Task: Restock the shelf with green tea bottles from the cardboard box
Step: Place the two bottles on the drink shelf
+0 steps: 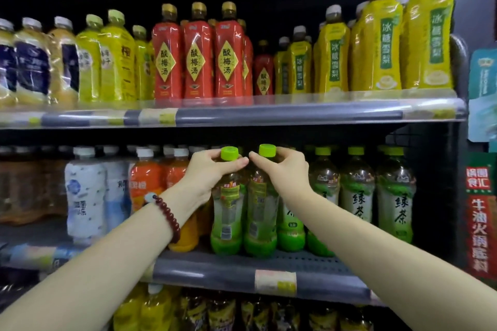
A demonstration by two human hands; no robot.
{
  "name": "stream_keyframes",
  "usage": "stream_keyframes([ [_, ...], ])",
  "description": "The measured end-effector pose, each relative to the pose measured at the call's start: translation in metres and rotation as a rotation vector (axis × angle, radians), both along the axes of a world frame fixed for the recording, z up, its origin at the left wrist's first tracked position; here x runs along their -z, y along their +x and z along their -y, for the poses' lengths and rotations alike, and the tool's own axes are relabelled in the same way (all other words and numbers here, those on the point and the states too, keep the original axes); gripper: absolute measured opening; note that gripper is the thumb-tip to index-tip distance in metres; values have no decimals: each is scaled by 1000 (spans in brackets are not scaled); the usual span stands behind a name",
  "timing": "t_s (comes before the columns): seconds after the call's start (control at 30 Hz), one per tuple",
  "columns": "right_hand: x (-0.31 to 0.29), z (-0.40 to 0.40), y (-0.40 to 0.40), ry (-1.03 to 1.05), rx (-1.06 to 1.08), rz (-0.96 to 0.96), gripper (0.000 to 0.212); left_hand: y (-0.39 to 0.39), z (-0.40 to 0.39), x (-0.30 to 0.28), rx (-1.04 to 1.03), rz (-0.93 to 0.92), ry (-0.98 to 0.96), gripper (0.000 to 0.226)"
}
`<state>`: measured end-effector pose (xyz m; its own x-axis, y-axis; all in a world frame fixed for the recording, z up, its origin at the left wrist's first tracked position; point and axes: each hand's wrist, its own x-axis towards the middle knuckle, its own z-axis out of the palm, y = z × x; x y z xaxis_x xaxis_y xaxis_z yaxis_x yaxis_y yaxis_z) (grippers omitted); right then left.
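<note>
Green tea bottles (pixel 243 212): 2 gripped at necks, L hand (pixel 212 169) 1, R hand (pixel 282 169) 1, upright on shelf (pixel 309 281).

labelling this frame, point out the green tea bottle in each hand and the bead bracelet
left-hand green tea bottle (pixel 228 212): head view, on its label
right-hand green tea bottle (pixel 260 212): head view, on its label
dark red bead bracelet (pixel 170 217): head view, on the beads at the left wrist

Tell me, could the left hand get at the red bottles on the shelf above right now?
Probably not at once: the left hand is gripping a green tea bottle by its neck. The red bottles stand unblocked at the shelf front, so letting go would free it.
</note>
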<state>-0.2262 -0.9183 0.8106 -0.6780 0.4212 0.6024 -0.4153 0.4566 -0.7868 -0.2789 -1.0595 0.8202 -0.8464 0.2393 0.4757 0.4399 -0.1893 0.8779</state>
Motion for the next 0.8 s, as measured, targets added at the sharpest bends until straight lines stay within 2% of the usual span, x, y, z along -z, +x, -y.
stream_keyframes([
  [0.07, 3, 2, -6, -29, 12, 39, 41, -12, 2, 3, 28, 29, 24, 13],
  [0.2, 3, 4, -15, -13, 6, 88, 26, -27, 6, 4, 105, 48, 35, 12],
  [0.27, 6, 7, -19, 12, 28, 98, 45, -32, 8, 10, 102, 15, 21, 18],
  [0.3, 8, 9, -20, 28, 42, 97, 56, -33, 9, 16, 88, -17, 3, 26],
  [0.4, 20, 13, -17, 70, 54, 96, 66, -35, 15, 53, 43, -56, -113, 74],
  [0.43, 25, 13, -16, 80, 42, 107, 69, -35, 18, 70, 42, -44, -168, 82],
  [0.53, 46, 13, -10, 154, 22, 118, 81, -34, 24, 106, 83, 39, -307, 66],
  [0.63, 63, 13, -4, 191, 46, 139, 91, -38, 27, 111, 89, 31, -348, 60],
  [0.8, 84, 16, 3, 186, 127, 310, 82, -36, 28, 108, 62, 21, -384, 47],
])
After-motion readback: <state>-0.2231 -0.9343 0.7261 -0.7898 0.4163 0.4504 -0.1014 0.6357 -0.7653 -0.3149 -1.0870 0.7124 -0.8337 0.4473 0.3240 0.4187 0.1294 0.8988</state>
